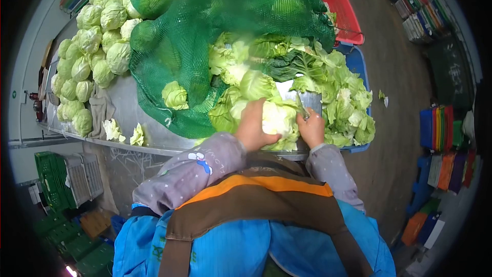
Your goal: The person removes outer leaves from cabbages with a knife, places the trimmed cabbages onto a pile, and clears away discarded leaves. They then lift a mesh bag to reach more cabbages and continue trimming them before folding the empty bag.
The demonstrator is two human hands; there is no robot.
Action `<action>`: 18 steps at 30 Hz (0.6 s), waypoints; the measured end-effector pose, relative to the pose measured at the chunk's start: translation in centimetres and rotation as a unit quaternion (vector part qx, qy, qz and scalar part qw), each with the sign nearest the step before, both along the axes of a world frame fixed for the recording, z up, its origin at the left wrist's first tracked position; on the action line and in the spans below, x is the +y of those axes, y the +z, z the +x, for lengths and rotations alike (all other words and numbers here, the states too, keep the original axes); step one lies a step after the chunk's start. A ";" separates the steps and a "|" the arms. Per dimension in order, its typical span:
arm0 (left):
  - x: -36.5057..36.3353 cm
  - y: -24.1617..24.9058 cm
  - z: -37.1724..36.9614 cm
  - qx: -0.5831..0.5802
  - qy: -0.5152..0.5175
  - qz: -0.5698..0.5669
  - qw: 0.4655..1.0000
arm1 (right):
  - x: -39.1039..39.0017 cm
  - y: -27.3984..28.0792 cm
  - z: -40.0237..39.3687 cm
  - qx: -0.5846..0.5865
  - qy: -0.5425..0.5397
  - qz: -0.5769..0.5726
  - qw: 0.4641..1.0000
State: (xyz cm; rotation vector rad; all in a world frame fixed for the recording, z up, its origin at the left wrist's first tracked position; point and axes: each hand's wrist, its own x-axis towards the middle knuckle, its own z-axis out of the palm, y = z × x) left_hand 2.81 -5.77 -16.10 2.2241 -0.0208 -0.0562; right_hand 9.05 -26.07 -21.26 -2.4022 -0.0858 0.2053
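My left hand (252, 125) is wrapped round the left side of a pale cabbage (278, 119) at the table's front edge. On the cabbage's right, my right hand (311, 125) is closed on a knife (301, 103), whose small visible part points up and away from me. Loose green leaves (346, 100) are heaped to the right of and beyond my hands. A green mesh sack (177, 51) with cabbages inside lies to the left and behind. One small cabbage piece (175, 95) rests on the mesh.
Whole cabbages (89, 40) are piled on the metal table (125, 110) at the left, beside a grey cloth (101, 110). A blue crate (363, 64) and a red crate (350, 18) stand at the right. Green crates (55, 179) are on the floor, lower left.
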 end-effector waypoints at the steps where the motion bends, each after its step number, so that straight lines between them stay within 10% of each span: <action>1: 0.8 -0.4 -0.2 -0.014 -0.063 -0.016 0.998 | -0.8 -2.6 0.4 -0.012 -0.023 -0.048 0.999; 8: 4.4 -1.3 -3.0 0.148 0.007 -0.212 0.966 | -3.1 2.8 0.0 -0.039 0.000 -0.107 0.994; 18: 0.8 0.1 3.4 0.194 0.027 -0.018 0.980 | 0.6 8.1 -2.3 -0.069 0.247 -0.063 0.965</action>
